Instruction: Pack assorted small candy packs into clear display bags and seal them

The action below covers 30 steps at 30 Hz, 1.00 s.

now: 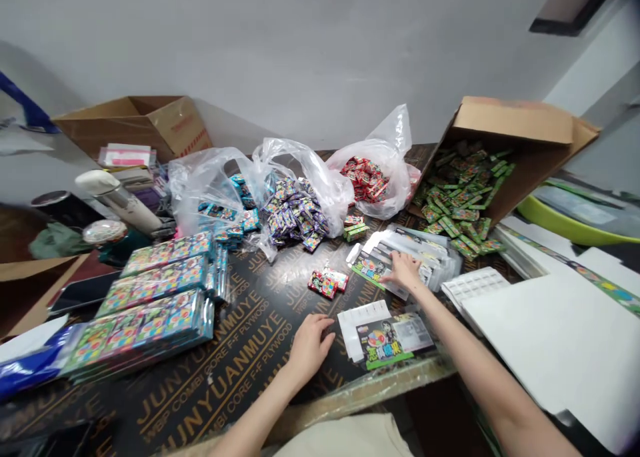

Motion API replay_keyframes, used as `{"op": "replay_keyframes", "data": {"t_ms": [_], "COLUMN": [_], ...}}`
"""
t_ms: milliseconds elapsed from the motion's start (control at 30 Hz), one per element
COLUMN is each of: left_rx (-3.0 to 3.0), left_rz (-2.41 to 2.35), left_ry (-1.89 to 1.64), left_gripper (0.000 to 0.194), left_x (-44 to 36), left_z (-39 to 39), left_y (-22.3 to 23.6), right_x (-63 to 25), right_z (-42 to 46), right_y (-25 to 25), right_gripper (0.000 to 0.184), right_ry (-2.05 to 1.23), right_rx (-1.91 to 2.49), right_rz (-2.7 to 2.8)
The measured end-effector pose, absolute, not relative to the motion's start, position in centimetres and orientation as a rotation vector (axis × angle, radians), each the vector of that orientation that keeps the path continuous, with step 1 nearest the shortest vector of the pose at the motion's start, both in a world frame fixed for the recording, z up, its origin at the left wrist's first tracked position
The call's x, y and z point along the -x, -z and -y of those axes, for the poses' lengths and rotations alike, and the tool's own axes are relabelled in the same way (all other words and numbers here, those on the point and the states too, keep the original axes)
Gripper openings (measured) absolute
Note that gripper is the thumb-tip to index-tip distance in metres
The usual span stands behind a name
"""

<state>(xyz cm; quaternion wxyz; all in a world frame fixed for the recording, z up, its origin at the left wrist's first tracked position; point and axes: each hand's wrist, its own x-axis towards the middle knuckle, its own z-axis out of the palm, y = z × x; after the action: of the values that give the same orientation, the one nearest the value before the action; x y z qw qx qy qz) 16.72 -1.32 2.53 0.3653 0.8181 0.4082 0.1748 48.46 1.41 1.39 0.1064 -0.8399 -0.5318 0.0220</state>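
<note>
My right hand [406, 271] reaches onto a fanned pile of clear printed plastic sleeves [435, 250], its thumb and fingers bent together on the front sleeve [369, 265]. Palm down on the dark board, my left hand [313, 342] has loosely bent fingers with the thumb apart, and nothing shows in it. Between the hands and a little farther back lie a few red packets [325, 282]. Near the front edge, another printed sleeve [390, 340] rests partly over a white card [353, 330]. Some green and red packets [355, 229] sit behind the sleeve pile.
Filled multicoloured packs [155, 290] are stacked at left. Plastic bags hold blue packets [225, 217], purple packets [295, 210] and red packets [367, 177]. A tipped cardboard box [520, 130] spills green packets [460, 197]. White sheets [560, 337] lie right; a phone [83, 291] and bottles stand left.
</note>
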Motion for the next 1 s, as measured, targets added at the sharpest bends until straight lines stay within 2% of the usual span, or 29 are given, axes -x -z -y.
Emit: {"op": "replay_keyframes", "data": {"t_ms": [100,167,233,300,433,500,600,733,867,1000], "left_rx": [-1.977,-1.798,-1.517,-1.182,-0.672,-0.52,-0.397,-0.419,-0.567,-0.741], "left_rz": [-1.058,-1.057,-1.035,-0.965,-0.663,-0.532,-0.465,-0.506,-0.603,-0.704], "left_ry": [-0.532,-0.645,-0.786,-0.897,-0.943,-0.909,-0.901,-0.877,-0.741,-0.692], "left_gripper": [0.025,0.037,0.058,0.069,0.069,0.07,0.064,0.056,0.05,0.05], "left_x": [-15.1,-14.1,-13.2,-12.7,-13.2,-13.6,-13.4,-11.3,-9.9,-9.5], "left_z": [1.0,0.4,-0.4,-1.1,-1.1,-0.4,0.8,2.4,4.1,4.5], "left_y": [-2.8,-3.2,-3.8,-4.8,-6.9,-7.6,-7.5,-6.8,-7.0,-8.4], "right_x": [-49.2,-49.1,-47.9,-45.0,-34.5,-29.2,-24.5,-24.3,-25.5,-26.2], "right_z": [-2.5,-2.8,-2.8,-2.3,0.4,2.1,3.7,4.2,3.6,2.9], "right_y": [-2.7,-4.5,-6.8,-8.7,-8.8,-7.4,-5.9,-7.0,-9.4,-10.5], "right_gripper": [0.027,0.019,0.02,0.022,0.023,0.027,0.039,0.05,0.055,0.031], "right_ry": [-0.12,-0.125,-0.127,-0.268,-0.916,-1.048,-0.772,-0.337,-0.381,-0.506], "right_rx": [2.346,2.255,2.129,1.908,1.473,1.372,1.411,1.436,1.331,1.31], "right_rz": [1.631,1.66,1.627,1.521,1.189,1.097,1.17,1.451,1.657,1.772]}}
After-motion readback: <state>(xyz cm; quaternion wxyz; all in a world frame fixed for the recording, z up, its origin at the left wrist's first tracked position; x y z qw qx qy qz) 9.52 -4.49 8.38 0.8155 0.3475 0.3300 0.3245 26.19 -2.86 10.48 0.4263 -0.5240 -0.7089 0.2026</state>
